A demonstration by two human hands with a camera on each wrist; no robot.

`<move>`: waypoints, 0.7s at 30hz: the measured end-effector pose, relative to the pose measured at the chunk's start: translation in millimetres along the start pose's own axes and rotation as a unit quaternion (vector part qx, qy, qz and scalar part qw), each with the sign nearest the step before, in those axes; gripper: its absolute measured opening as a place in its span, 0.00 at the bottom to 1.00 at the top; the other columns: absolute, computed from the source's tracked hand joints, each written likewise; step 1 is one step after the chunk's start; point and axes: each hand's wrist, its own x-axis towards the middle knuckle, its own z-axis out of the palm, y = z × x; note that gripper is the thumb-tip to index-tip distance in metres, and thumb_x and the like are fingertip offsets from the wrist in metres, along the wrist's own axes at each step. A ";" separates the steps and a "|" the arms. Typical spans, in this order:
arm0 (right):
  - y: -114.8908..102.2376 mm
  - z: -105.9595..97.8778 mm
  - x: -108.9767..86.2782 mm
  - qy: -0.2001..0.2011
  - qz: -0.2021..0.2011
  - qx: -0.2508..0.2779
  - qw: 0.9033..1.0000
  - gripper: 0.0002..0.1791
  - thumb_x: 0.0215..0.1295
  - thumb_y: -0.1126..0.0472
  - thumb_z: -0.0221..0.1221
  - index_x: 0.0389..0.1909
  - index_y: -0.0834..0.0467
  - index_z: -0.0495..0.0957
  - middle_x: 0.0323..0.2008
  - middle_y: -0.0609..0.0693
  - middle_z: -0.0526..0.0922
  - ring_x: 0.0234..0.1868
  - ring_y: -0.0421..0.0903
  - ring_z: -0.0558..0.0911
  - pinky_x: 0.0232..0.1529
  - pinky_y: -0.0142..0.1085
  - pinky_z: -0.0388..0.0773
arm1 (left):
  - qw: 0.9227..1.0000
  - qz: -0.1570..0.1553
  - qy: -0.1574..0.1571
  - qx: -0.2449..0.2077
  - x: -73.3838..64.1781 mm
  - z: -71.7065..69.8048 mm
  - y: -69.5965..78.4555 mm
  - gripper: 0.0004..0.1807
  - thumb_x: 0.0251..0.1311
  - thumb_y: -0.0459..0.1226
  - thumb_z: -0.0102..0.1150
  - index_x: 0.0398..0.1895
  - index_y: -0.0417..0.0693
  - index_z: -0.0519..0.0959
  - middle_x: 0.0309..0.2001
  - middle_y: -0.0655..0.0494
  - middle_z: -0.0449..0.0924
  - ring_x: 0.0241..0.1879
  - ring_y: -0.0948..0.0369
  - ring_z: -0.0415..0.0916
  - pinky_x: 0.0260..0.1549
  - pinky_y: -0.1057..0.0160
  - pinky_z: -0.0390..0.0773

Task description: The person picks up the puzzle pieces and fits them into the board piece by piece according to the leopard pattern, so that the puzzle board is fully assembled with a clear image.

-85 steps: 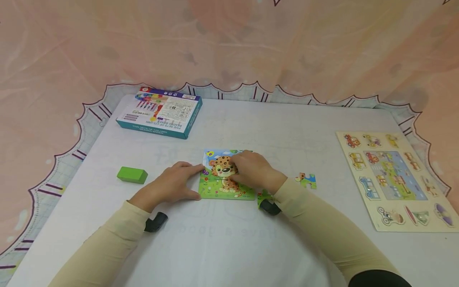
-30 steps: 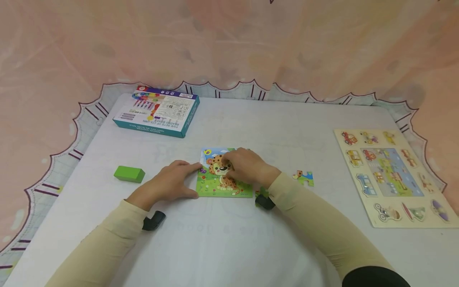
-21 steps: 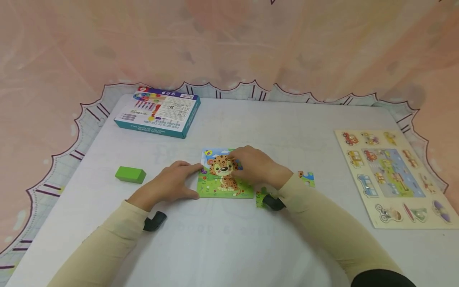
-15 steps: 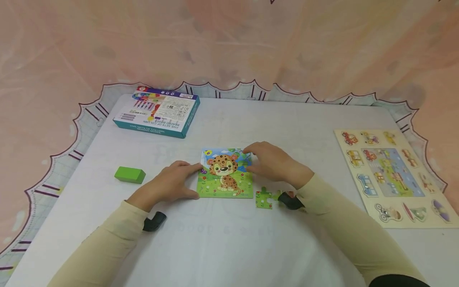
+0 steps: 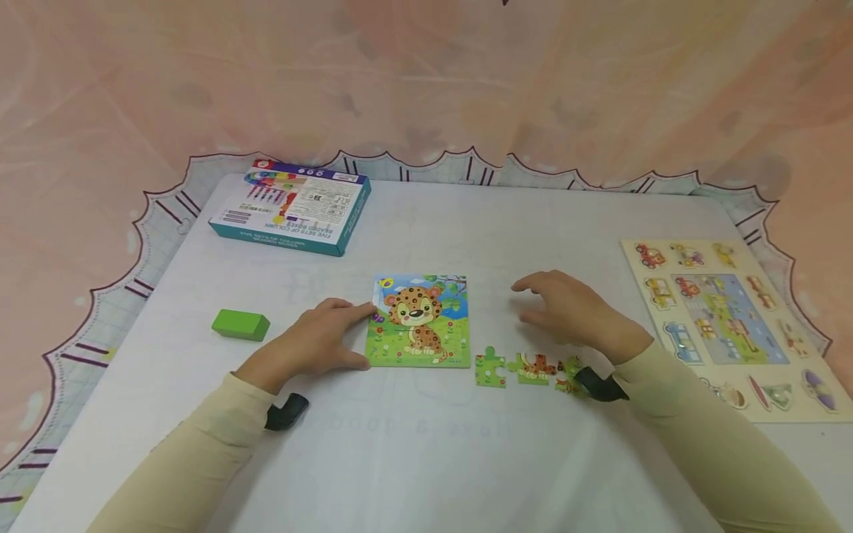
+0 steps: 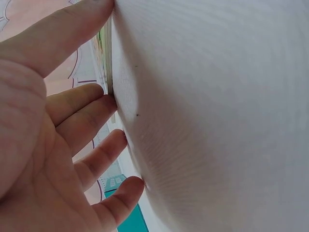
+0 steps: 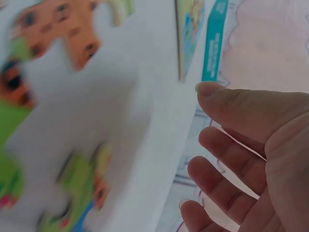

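The square leopard puzzle [image 5: 416,322] lies flat on the white table. My left hand [image 5: 309,340] rests at its left side, index fingertip and thumb touching the edge. The left wrist view shows this hand [image 6: 58,130] with fingers fairly straight against the puzzle's side edge [image 6: 109,63]. My right hand [image 5: 569,311] hovers right of the puzzle, fingers loosely bent and holding nothing. Below it lie loose jigsaw pieces: a green one [image 5: 489,370], a spotted one [image 5: 534,368] and another [image 5: 566,376] partly behind the wrist strap. Blurred pieces [image 7: 60,29] appear in the right wrist view.
A green block [image 5: 241,324] lies left of the left hand. Behind it is a flat blue-and-white box [image 5: 293,207]. At the right a wooden vehicle picture board [image 5: 733,333] lies flat, its lower left partly covered by the right arm.
My right hand has drawn back from the puzzle's right part and moved right, uncovering the puzzle's upper right and the loose pieces below. The left hand has stayed in place.
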 end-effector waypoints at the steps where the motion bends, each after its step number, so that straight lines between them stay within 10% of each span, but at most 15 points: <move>1: 2.9 0.2 -2.3 0.002 -0.001 0.001 1.000 0.24 0.67 0.60 0.64 0.62 0.62 0.76 0.59 0.60 0.78 0.58 0.58 0.75 0.58 0.54 0.73 | 1.000 0.000 0.001 0.000 -0.2 0.0 -0.1 0.47 0.50 0.47 0.77 0.74 0.48 0.67 0.65 0.40 0.69 0.66 0.43 0.63 0.60 0.39 0.68; 21: 50.1 10.9 -39.4 -0.003 0.054 -0.002 0.999 0.23 0.64 0.60 0.65 0.58 0.65 0.77 0.54 0.62 0.81 0.55 0.62 0.78 0.57 0.58 0.72 | 1.000 -0.002 0.000 -0.006 -1.4 -0.3 0.3 0.46 0.51 0.47 0.77 0.74 0.48 0.68 0.66 0.40 0.69 0.67 0.42 0.62 0.60 0.39 0.67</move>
